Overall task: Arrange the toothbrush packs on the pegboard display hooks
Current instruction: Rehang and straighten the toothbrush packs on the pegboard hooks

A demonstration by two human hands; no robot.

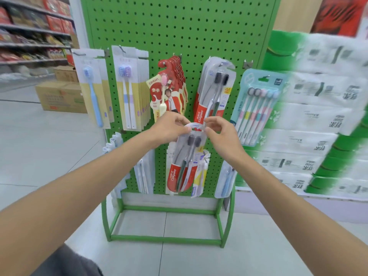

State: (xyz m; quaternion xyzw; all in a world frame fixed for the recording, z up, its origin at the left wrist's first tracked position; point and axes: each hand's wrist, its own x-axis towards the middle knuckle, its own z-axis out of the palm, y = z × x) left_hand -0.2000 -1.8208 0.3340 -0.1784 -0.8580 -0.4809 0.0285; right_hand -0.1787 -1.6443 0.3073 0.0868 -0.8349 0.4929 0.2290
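At the lower middle of the green pegboard [179, 26], you've got the Colgate pack [183, 164] hanging down from both hands. The left hand [169, 127] and right hand [219, 134] each pinch the clear hang tab at the top, fingers curled in, one on each side. The pack isn't hung yet afaict, and the hook it's meant for is hidden behind your hands.

What could go wrong imo:
- You're lining up the tab hole blind, so it could miss the hook tip and the thin plastic could bend or tear.
- Your knuckles sit right under the upper Colgate pack [215, 90]. Lift too far and you'd bump it so it swings, maybe off its hook.
- The pack's lower end overlaps the yellow-white pack [200, 174], so it could snag there if it swings.

Count, approx:
- Top row has 5 groups, L to R: single blue brush packs [93, 86], twin-brush packs [129, 88], red canban packs [171, 90], the upper Colgate one, and 1 teal multi-brush pack [256, 106].
- The stacks overlap too much for an exact no.
- There are 2 Colgate packs clearly in view, w/ 2 dark-headed brushes each.
- Bottom row has at least 3 other spots: white packs [142, 176], the yellow-white one and a blue-brush pack [227, 180].
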